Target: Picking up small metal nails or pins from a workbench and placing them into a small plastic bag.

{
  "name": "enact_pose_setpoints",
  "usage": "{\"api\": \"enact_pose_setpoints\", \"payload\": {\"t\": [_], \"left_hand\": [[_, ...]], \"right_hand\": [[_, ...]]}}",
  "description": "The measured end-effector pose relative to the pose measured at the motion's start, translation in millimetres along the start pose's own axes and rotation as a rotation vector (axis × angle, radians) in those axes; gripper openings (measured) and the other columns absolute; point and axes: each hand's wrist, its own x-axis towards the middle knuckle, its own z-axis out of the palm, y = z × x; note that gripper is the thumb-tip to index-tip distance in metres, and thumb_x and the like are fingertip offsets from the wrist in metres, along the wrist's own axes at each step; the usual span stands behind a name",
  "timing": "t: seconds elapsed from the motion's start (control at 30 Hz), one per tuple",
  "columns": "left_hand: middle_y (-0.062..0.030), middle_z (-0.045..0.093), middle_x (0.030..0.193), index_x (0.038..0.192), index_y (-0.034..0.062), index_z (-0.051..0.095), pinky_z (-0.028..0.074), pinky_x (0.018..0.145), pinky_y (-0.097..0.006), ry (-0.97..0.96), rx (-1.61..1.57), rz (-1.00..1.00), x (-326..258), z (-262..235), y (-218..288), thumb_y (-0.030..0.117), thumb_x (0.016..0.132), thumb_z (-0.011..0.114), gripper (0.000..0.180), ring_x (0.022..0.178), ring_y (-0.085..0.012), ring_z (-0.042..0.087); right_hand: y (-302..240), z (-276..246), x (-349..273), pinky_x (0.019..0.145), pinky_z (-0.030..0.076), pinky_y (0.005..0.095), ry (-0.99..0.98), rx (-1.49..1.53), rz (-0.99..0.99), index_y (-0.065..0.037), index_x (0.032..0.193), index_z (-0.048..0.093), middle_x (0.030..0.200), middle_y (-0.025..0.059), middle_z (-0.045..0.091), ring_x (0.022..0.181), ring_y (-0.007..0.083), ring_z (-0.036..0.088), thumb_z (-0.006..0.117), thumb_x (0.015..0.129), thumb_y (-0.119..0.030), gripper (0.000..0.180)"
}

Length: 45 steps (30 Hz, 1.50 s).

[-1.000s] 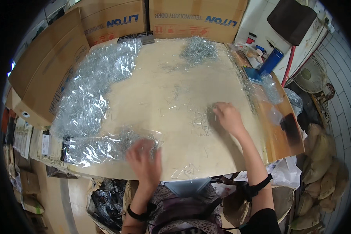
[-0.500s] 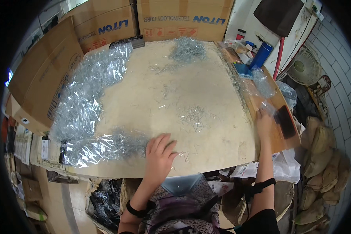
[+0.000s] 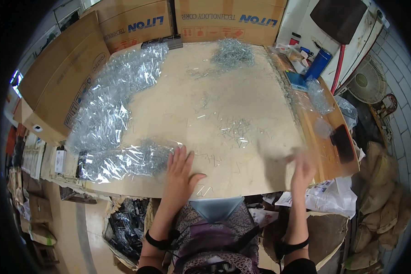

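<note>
My left hand (image 3: 180, 171) lies flat, fingers spread, on the pale tabletop (image 3: 178, 109) near its front edge, next to a clear plastic bag of small metal pieces (image 3: 123, 160). My right hand (image 3: 301, 166) is blurred over the front right of the table; whether it holds anything cannot be told. A small scatter of metal pins (image 3: 235, 130) lies between and beyond the hands. A bigger heap of the same pins (image 3: 233, 50) sits at the far edge.
Many filled clear bags (image 3: 116, 91) cover the table's left side. Cardboard boxes (image 3: 123, 23) line the back and left. A blue bottle (image 3: 316, 64), a dark flat object (image 3: 343, 142) and loose bags (image 3: 322, 98) sit on the right strip. A fan (image 3: 365, 82) stands at right.
My right hand swept from the middle scatter out to the right edge and has come back toward the front. My left hand shifted slightly right along the front edge.
</note>
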Motion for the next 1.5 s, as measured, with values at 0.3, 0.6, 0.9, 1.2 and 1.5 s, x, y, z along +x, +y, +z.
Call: {"api": "enact_pose_setpoints", "payload": {"t": [0.3, 0.6, 0.9, 1.2, 1.5], "left_hand": [[-0.0079, 0.066, 0.103, 0.123, -0.0005, 0.057, 0.05, 0.084, -0.028, -0.294, -1.071, -0.355, -34, -4, 56, 0.002, 0.081, 0.072, 0.044, 0.092, -0.0136, 0.063], [-0.0137, 0.068, 0.085, 0.094, 0.0014, 0.062, 0.052, 0.068, -0.03, -0.288, -0.805, -0.245, -74, 5, 59, 0.003, 0.085, 0.067, 0.011, 0.079, -0.0228, 0.069], [-0.0074, 0.055, 0.065, 0.084, 0.0029, 0.058, 0.041, 0.054, -0.028, -0.736, -1.0, -0.541, -96, 1, 46, 0.012, 0.093, 0.058, 0.013, 0.058, -0.0126, 0.053], [-0.0131, 0.063, 0.074, 0.087, 0.0037, 0.062, 0.049, 0.063, -0.037, -0.695, -0.619, -0.233, -155, 51, 6, 0.024, 0.087, 0.067, 0.021, 0.068, -0.0309, 0.062], [-0.0104, 0.07, 0.095, 0.097, 0.0049, 0.066, 0.054, 0.074, -0.037, -0.528, -0.752, -0.281, -185, 70, 4, 0.014, 0.088, 0.064, 0.013, 0.085, -0.0298, 0.068]], "right_hand": [[-43, 39, -113, 0.063, 0.049, 0.0254, -0.724, 0.405, 0.364, 0.002, 0.099, 0.056, 0.071, 0.0074, 0.062, 0.065, 0.0118, 0.062, 0.046, 0.101, -0.011, 0.017], [-37, 40, -140, 0.068, 0.048, 0.0337, -0.66, 0.106, 0.078, 0.001, 0.087, 0.063, 0.079, 0.0122, 0.063, 0.074, 0.0266, 0.062, 0.063, 0.083, 0.0, 0.004], [-20, 21, -160, 0.055, 0.038, 0.0206, -0.871, 0.387, 0.699, -0.001, 0.084, 0.06, 0.067, -0.0047, 0.053, 0.063, 0.0003, 0.047, 0.063, 0.091, -0.011, 0.013], [49, 20, -214, 0.073, 0.039, 0.0384, -0.934, -0.22, -0.014, -0.007, 0.083, 0.06, 0.08, 0.0076, 0.054, 0.078, 0.028, 0.056, 0.07, 0.084, -0.026, 0.022], [30, 42, -164, 0.085, 0.035, 0.0444, -0.202, -0.31, -0.422, -0.004, 0.105, 0.054, 0.098, 0.0148, 0.053, 0.094, 0.0318, 0.049, 0.071, 0.08, -0.014, 0.032]]}}
